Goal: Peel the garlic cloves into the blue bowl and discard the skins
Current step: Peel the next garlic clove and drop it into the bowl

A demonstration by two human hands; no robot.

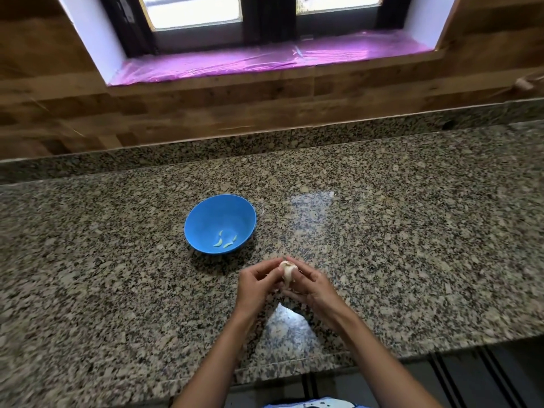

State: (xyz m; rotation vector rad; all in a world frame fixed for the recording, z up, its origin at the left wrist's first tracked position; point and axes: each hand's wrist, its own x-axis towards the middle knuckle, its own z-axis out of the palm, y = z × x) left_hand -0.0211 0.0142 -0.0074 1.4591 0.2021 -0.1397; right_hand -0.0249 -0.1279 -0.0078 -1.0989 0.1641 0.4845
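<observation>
Holding four peeled cloves [225, 241], the blue bowl [206, 213] sits beside both hands [254, 285] [312, 285] pinching a garlic piece [287, 272].

Garlic [287, 273] held up, blue bowl [217, 212] beyond it
The pale, papery garlic is pinched between the left hand [256, 285] and right hand [312, 285]. The round bowl stands upright just far-left of it, with a few peeled cloves [225, 242] inside.

No text, label, brand, number or sign can be read anywhere.
</observation>
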